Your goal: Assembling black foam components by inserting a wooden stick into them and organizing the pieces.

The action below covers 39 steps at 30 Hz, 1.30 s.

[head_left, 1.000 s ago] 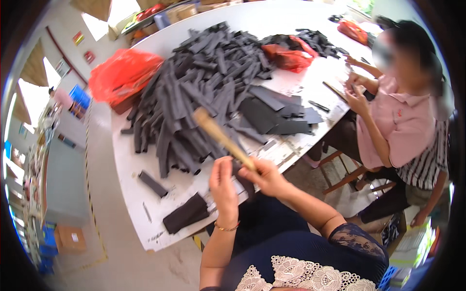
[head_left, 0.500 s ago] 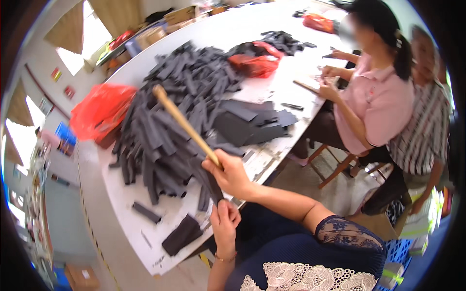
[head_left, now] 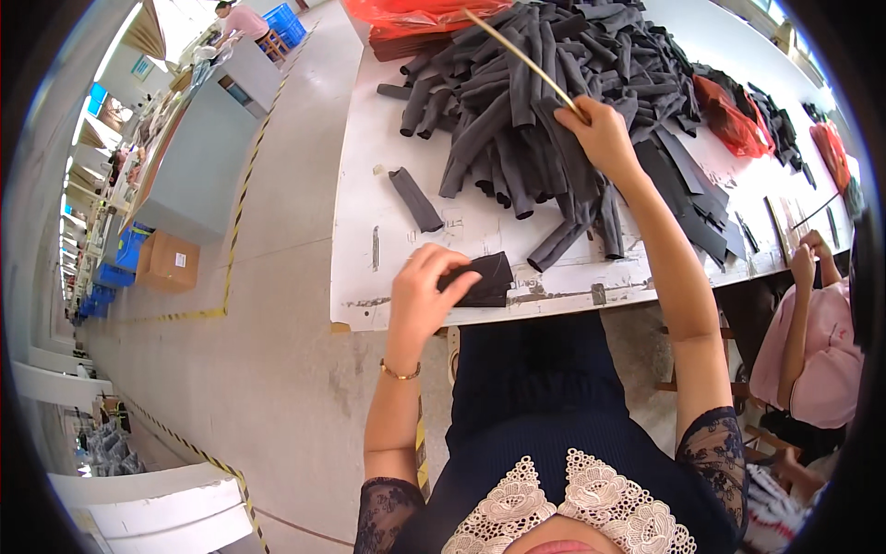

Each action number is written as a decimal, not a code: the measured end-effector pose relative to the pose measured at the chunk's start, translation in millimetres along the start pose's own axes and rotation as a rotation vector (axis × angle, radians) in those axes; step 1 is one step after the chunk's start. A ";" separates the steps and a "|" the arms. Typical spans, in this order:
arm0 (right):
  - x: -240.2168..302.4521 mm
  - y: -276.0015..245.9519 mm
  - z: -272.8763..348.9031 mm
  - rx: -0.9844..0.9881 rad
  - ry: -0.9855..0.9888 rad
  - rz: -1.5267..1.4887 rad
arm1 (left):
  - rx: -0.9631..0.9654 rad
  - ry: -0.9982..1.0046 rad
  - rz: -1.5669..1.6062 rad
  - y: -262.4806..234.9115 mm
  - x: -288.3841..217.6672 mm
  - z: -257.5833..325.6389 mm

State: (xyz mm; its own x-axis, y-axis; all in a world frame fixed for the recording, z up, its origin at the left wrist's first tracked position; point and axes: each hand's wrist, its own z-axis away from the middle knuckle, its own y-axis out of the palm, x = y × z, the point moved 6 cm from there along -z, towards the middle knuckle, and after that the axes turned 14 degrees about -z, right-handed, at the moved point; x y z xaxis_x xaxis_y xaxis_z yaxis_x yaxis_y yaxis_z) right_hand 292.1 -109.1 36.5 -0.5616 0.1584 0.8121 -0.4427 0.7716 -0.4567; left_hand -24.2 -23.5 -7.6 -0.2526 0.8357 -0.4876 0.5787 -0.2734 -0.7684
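Observation:
My right hand is closed round the lower end of a thin wooden stick. The stick slants up and left over a big heap of dark grey fabric tubes. By the table's near edge, the fingers and thumb of my left hand are curled round the left end of a small flat stack of black fabric pieces. How many layers they pinch is hidden. A single grey fabric tube lies apart on the white table, beyond my left hand.
A red plastic bag sits at the heap's far left, another red bag to its right. Flat dark pieces lie right of my right forearm. A co-worker in pink sits at right. A cardboard box stands on the floor at left.
My view has swung left and down. My hands were close together at a dark strip; now they are apart, the left at the black stack, the right farther out with the stick.

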 end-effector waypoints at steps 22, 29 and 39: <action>35.7 47.4 150.2 0.513 -0.214 -0.161 | 0.298 -0.023 0.012 42.9 21.4 -2.5; 15.9 105.2 130.6 0.546 -0.353 0.194 | 0.252 -0.123 0.030 34.8 29.8 -3.6; -44.8 -108.2 243.9 0.930 0.291 0.110 | 0.123 -0.088 0.327 -18.3 55.5 -0.4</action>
State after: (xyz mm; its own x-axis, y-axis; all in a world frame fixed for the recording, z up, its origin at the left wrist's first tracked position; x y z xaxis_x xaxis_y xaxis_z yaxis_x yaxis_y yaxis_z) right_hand 194.7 -350.0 -39.0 -0.4936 0.4421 0.7489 -0.8426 -0.0300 -0.5377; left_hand -48.5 28.1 -20.5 -0.1383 0.6519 -0.7456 0.5437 -0.5792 -0.6073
